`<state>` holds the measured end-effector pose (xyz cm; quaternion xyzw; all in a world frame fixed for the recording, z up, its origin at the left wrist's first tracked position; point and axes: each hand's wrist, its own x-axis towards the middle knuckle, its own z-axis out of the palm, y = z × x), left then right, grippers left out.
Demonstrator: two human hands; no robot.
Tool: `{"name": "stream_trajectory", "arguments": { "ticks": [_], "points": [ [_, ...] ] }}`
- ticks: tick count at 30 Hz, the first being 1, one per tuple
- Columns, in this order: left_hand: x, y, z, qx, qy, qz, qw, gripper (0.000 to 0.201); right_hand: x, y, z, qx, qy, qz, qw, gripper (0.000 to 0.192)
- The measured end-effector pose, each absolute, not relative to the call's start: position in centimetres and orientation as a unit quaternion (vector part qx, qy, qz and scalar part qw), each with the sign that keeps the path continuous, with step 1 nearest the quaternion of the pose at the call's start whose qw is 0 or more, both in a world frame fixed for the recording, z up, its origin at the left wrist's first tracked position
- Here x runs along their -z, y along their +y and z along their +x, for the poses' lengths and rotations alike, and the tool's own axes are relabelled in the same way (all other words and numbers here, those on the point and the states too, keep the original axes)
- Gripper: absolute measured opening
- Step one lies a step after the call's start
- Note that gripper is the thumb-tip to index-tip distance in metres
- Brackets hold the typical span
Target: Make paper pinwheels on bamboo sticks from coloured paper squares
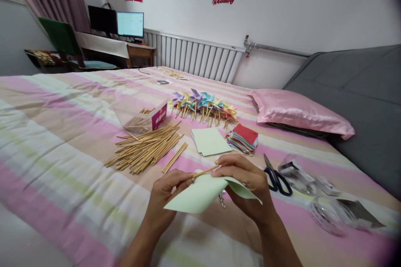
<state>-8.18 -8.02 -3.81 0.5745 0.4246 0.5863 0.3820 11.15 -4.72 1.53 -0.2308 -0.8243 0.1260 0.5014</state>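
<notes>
A pale green sheet of paper (200, 195) was held low over the striped bedspread (62, 133), curled over on itself between both hands, with a thin wooden stick (205, 171) lying along its top edge. The left hand (167, 194) was closed on the sheet's left side, its fingertips pinching the paper and the near end of the stick together. The right hand (247, 183) was closed over the sheet's right part, fingers curled on top and the stick's far end tucked under them; a flap of the paper stuck out below that hand. Just beyond the hands lay a small stack of the same green paper (210, 141), and right beside it a pile of mixed coloured squares (242, 138) with a red one on top. To the left of those spread a loose heap of sticks (147, 148), with a clear plastic box (140, 117) holding more sticks behind it. Farther back lay a row of finished paper pinwheels (203, 106). On the right, near the right hand, lay black-handled scissors (275, 177), and past them clear tape rolls (326, 212). A pink pillow (300, 112) lay at the bed's right edge against a grey sofa (360, 91).
</notes>
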Motion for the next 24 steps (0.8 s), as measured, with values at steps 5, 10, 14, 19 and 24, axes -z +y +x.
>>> {"name": "stream_trajectory", "arguments": {
  "ticks": [5, 10, 14, 19, 24],
  "points": [
    [3.57, -8.06, -8.12, -0.587, 0.422, 0.573, 0.386, 0.016, -1.58, -4.72, 11.08, -0.129, -0.824, -0.230, 0.502, 0.015],
    [3.30, -8.20, -8.18, -0.589, 0.424, 0.570, 0.386, 0.017, -1.70, -4.81, 11.00, -0.131, -0.827, -0.228, 0.497, 0.016],
    [3.44, -8.11, -8.16, -0.592, 0.423, 0.565, 0.389, 0.016, -1.78, -4.83, 10.96, -0.129, -0.828, -0.227, 0.496, 0.015],
    [3.51, -8.11, -8.15, -0.591, 0.420, 0.562, 0.398, 0.017, -1.82, -4.95, 11.01, -0.124, -0.828, -0.231, 0.496, 0.014],
    [3.35, -8.23, -8.13, -0.576, 0.432, 0.566, 0.401, 0.018, -1.98, -5.01, 10.91, -0.116, -0.827, -0.235, 0.497, 0.013]
  ]
}}
